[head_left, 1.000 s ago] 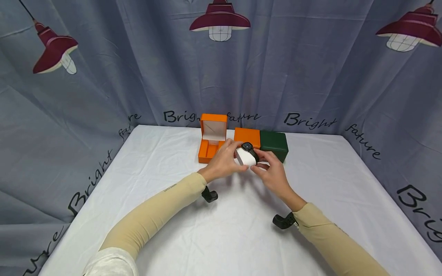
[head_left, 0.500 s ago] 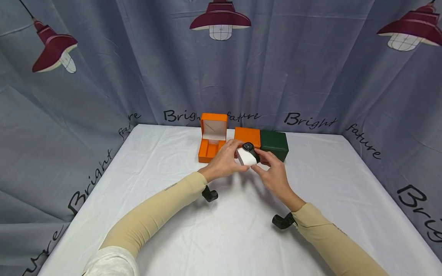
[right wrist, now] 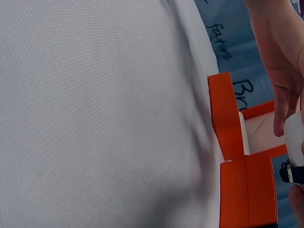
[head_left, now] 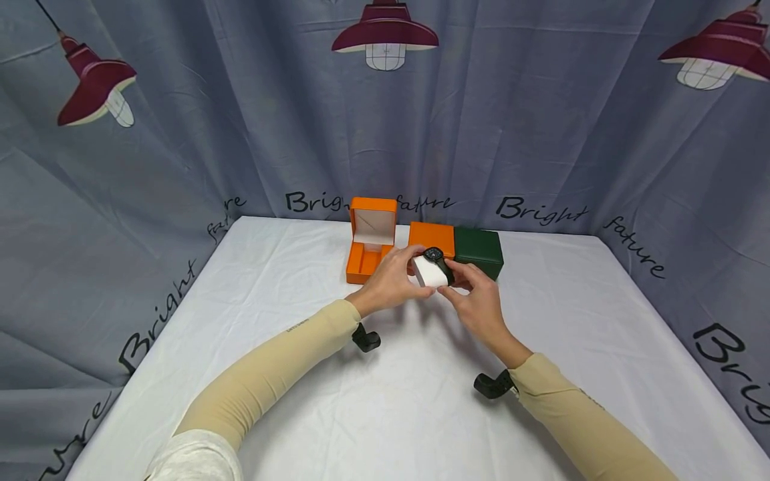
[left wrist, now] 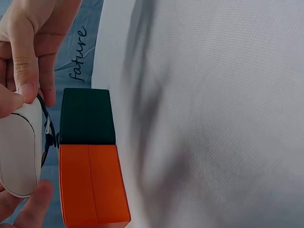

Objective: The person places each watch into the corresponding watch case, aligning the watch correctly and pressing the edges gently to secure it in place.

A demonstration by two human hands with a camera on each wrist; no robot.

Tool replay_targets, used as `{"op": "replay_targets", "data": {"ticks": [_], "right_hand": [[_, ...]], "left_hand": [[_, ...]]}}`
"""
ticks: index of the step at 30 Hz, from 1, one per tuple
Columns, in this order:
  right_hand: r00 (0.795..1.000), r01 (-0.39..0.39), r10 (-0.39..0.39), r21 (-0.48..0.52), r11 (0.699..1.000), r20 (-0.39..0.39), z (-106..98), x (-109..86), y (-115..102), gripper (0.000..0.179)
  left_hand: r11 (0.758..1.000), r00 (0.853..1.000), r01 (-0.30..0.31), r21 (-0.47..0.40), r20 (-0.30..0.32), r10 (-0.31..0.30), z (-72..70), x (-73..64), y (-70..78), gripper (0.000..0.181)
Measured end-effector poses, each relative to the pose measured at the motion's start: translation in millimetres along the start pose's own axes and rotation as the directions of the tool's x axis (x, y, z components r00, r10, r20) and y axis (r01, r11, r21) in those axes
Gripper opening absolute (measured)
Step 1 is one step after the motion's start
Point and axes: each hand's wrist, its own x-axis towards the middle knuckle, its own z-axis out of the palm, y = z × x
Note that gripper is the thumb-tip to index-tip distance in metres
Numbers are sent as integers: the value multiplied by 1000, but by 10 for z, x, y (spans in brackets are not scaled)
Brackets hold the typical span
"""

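Observation:
A black wristwatch (head_left: 433, 254) is wrapped around a white watch cushion (head_left: 430, 272), held up over the middle of the table. My left hand (head_left: 392, 275) grips the cushion at its left end, thumb below and fingers above. On the other side my right hand (head_left: 478, 300) pinches the dark watch strap (head_left: 446, 270) at the cushion's right end. In the left wrist view the underside of the cushion (left wrist: 18, 149) faces the camera, with the strap (left wrist: 48, 130) behind it. The right wrist view catches only part of the cushion (right wrist: 294, 137) and the watch (right wrist: 290, 174).
At the back of the white-covered table (head_left: 385, 407), an orange watch box (head_left: 355, 266) stands with its lid raised. Right of it are a closed orange box (head_left: 430, 235) and a closed dark green box (head_left: 478, 250), side by side. A grey-blue curtain (head_left: 511, 133) hangs behind.
The cushion and watch have shifted very slightly to the right in both hands. The boxes have stayed put.

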Motion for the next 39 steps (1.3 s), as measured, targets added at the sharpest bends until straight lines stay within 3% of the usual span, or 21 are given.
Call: {"op": "replay_targets", "data": {"ticks": [14, 24, 39], "right_hand": [[999, 28, -30, -36, 999, -44, 24, -12, -31, 53], [999, -10, 8, 31, 999, 53, -27, -5, -6, 52], [995, 71, -78, -120, 990, -60, 29, -2, -84, 48]], "left_hand": [[999, 1000, -6, -50, 19, 7, -35, -1, -2, 78], [998, 1000, 5, -60, 17, -4, -26, 6, -32, 76], [999, 1000, 28, -47, 10, -28, -41, 10, 16, 78]]}}
